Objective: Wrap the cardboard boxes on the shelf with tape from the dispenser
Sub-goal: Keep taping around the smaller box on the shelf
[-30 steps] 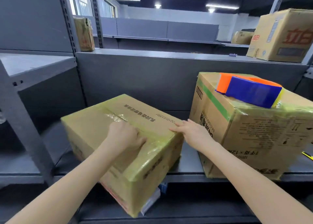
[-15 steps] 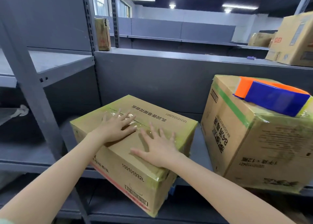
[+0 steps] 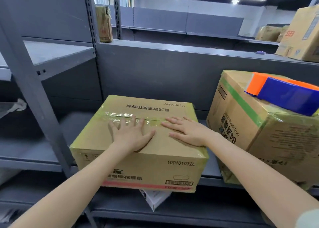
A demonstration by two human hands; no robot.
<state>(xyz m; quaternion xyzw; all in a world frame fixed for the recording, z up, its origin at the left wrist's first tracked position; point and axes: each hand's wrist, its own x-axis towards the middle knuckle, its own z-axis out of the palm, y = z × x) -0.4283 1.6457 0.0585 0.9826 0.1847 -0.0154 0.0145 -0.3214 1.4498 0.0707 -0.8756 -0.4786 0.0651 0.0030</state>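
The left hand [image 3: 131,136] and right hand [image 3: 188,132] press flat, fingers spread, smoothing tape on the box [image 3: 155,153], apparently sealed; next comes reaching for the dispenser [image 3: 286,96] on the neighbouring box [image 3: 262,141].

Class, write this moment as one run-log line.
left hand: flat on taped box top | right hand: flat on same top | tape dispenser: lying on neighbouring box

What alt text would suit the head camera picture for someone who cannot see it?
A person's left hand and right hand press flat on top of a taped cardboard box on a grey metal shelf. Right of it stands a bigger taped box with an orange and blue tape dispenser on top.
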